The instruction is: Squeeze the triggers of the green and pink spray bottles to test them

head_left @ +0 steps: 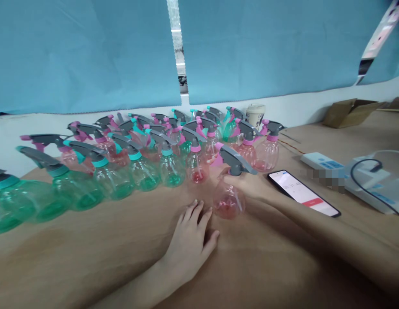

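Note:
My left hand (192,238) lies palm down on the brown table, fingers spread, holding nothing. Just to its right is a clear round spray bottle (229,201) with a grey and pink trigger head and a little red liquid inside. My right hand (227,178) reaches in from the right and is closed about this bottle's neck; the bottle hides part of the fingers. Behind my hands stands a row of spray bottles, among them a red one (196,167) with a pink collar and a green one (172,169) with a teal collar.
More green bottles (78,189) run to the left. A phone (304,193) with a lit timer lies beside my right forearm. Further right are a white power strip (321,163) and a black cable (363,161). A paper cup (255,115) and an open cardboard box (349,112) stand at the back.

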`<state>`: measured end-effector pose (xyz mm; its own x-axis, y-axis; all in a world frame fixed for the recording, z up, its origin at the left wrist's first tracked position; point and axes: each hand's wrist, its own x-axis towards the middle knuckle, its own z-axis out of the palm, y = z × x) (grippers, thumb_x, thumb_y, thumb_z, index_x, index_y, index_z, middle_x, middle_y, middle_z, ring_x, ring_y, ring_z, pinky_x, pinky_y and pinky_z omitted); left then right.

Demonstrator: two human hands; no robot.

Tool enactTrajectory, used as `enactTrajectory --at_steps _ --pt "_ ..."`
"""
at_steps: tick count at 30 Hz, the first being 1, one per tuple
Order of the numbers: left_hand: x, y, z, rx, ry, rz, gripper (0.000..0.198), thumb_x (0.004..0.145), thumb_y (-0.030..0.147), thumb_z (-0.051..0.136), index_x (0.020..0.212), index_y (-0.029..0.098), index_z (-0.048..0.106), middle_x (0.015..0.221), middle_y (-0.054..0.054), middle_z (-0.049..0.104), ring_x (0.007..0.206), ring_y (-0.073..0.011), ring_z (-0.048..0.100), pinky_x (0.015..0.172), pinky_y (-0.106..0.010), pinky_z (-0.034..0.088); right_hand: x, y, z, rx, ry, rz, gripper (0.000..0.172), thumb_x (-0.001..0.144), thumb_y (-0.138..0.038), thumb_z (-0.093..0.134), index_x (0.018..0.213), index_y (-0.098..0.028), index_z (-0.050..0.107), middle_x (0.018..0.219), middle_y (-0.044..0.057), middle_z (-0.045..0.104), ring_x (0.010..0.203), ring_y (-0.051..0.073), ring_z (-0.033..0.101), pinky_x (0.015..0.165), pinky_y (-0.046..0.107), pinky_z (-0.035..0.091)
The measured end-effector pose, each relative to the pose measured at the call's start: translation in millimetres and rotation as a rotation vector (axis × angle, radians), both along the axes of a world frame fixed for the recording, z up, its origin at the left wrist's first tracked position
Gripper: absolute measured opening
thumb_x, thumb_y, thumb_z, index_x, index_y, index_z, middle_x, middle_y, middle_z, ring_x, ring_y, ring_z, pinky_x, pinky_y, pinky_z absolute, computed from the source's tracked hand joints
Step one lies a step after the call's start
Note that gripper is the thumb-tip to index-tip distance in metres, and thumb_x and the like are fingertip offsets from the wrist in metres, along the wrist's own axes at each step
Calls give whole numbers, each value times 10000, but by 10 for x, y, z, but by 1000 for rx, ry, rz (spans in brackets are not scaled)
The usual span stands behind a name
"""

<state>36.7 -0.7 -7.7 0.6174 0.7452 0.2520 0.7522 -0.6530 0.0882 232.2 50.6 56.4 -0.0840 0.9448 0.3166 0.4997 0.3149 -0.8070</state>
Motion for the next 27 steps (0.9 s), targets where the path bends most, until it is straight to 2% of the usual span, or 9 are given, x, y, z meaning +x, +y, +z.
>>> enactTrajectory --at_steps 8,15,17,22,27 --pt "-4 -7 -5 2 -4 -5 392 853 339 479 1183 128 498 1302 -152 435 1211 -309 361 951 -496 342 -48 -59 82 -25 113 13 261 620 -187 494 874 -243 507 725 -18 573 653 151 543 593 260 428" --pt "-6 3 -8 9 -2 -4 396 853 338 485 1181 118 503 1295 -162 438 1196 -312 376 942 -491 350 -36 -60 99 41 64 -38 114 623 -205 508 711 -234 442 606 -51 492 555 127 475 581 256 416" --pt "-7 5 -16 16 -9 -6 393 853 339 485 1180 122 504 1293 -158 440 1197 -311 376 945 -489 349 -30 -47 86 37 75 -30 143 616 -207 505 747 -236 456 610 -50 492 560 133 482 586 260 423" --pt "-14 5 -33 26 -14 -9 384 852 337 485 1177 134 504 1289 -147 448 1200 -303 374 950 -487 344 -26 -41 73 48 130 73 347 605 -203 488 949 -246 489 665 -42 533 650 157 530 626 269 436" --pt "-15 1 -35 20 -12 -5 390 853 341 486 1178 127 506 1296 -155 441 1205 -308 369 951 -484 344 -27 -58 62 70 59 2 414 620 -227 489 1029 -272 527 651 -45 509 584 147 485 574 266 412"
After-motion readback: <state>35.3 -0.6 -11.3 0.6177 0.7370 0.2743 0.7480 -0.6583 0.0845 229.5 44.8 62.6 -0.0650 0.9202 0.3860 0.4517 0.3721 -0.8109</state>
